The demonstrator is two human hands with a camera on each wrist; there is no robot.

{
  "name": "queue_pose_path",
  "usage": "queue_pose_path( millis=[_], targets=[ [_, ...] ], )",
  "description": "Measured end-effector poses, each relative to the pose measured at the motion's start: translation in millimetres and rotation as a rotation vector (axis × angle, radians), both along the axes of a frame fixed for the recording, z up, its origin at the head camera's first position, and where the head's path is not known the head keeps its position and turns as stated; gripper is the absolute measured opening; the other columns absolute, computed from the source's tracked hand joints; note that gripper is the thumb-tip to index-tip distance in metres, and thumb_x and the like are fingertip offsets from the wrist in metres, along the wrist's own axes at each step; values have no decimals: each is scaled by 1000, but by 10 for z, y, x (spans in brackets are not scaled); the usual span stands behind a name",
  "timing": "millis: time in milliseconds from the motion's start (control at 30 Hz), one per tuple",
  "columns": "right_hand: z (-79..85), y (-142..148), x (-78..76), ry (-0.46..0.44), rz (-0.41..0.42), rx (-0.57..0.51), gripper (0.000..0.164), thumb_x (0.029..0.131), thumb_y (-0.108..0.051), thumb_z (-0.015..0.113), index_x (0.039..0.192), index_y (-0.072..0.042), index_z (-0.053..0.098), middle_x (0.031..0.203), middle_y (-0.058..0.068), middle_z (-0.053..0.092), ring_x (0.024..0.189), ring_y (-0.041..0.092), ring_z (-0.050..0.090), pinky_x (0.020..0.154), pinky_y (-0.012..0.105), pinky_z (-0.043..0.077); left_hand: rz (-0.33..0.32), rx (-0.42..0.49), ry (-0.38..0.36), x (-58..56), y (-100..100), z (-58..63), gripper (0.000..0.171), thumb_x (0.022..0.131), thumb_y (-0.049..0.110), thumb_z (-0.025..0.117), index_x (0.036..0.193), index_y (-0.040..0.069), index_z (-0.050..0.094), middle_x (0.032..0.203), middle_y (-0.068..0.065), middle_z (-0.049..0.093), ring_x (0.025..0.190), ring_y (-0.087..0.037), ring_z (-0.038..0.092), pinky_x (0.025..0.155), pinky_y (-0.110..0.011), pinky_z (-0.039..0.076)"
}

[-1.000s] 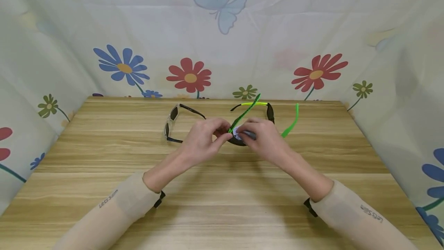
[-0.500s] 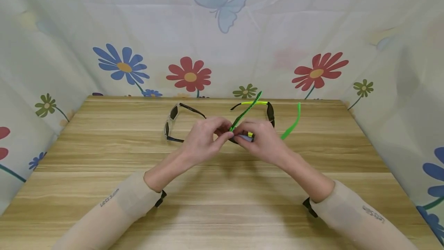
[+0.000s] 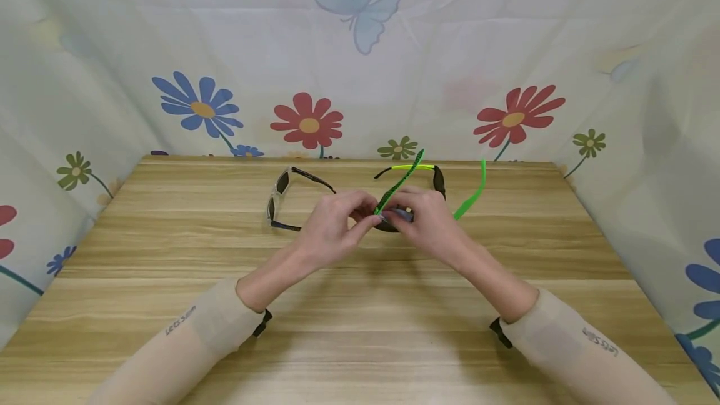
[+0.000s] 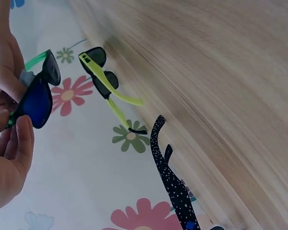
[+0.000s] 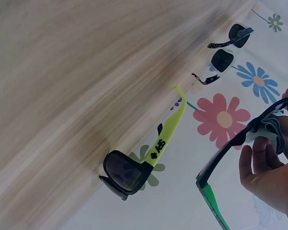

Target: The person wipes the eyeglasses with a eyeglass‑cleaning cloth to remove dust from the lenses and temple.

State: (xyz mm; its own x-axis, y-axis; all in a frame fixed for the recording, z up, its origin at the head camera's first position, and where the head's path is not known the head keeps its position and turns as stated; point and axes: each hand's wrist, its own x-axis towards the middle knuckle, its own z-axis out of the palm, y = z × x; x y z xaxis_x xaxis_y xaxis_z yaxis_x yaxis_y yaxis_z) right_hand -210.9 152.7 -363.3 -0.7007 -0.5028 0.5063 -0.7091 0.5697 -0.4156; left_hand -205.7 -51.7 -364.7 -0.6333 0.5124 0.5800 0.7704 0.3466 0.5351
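Observation:
Green-and-black sunglasses (image 4: 37,105) with blue mirrored lenses are held up over the table in both hands. My left hand (image 3: 332,224) pinches them at one front corner, beside the hinge of the patterned green temple (image 3: 400,181). A bunched grey-blue cloth (image 5: 273,132) is in my right hand (image 3: 432,220), whose fingers and thumb pinch it around a lens. The other green temple (image 3: 474,195) sticks out past the right hand. Fingers hide part of the frame and cloth in the head view.
Clear-framed sunglasses with dark speckled temples (image 3: 285,226) stand to the left on the wooden table (image 3: 360,336). Behind the hands are black sunglasses with yellow-green temples (image 3: 413,167). A flower-printed curtain (image 3: 236,30) encloses the table's back and sides.
My right fingers and the cloth have shifted to and fro across the lens, near the left thumb, then slightly back. The sunglasses have wobbled a little; the left hand keeps its grip.

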Motion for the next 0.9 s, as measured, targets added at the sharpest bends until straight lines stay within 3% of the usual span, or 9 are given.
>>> queue_pose_path(
  millis=[267,433,667,900],
  targets=[
    [-28,43,-30,50,-17,9,6,85,-4,73,90,-6,74,90,1,68,77,10,64,66,26,53,17,-18,1,-14,-25,-5,10,88,8,70,96,4,66,85,2,64,72,-3,60,66,-16,50],
    [0,106,-41,87,-96,-10,5,85,-4,72,90,-5,72,88,3,66,74,12,60,62,29,50,44,-29,-4,-28,-57,-16,8,88,8,70,94,6,65,83,3,63,70,-2,59,64,-15,50],
    [6,171,-42,9,-220,68,4,86,-5,70,89,-2,70,86,9,65,75,19,62,63,34,53,67,-23,-25,-48,-93,-43,8,89,8,69,94,5,64,84,3,62,71,-2,59,64,-16,50],
    [-58,160,-25,-79,-231,133,4,86,-8,70,88,-4,70,86,6,64,73,15,61,64,31,53,98,-11,-26,-58,-109,-58,9,91,9,66,98,4,64,85,2,62,73,-3,59,67,-18,50]
  ],
)
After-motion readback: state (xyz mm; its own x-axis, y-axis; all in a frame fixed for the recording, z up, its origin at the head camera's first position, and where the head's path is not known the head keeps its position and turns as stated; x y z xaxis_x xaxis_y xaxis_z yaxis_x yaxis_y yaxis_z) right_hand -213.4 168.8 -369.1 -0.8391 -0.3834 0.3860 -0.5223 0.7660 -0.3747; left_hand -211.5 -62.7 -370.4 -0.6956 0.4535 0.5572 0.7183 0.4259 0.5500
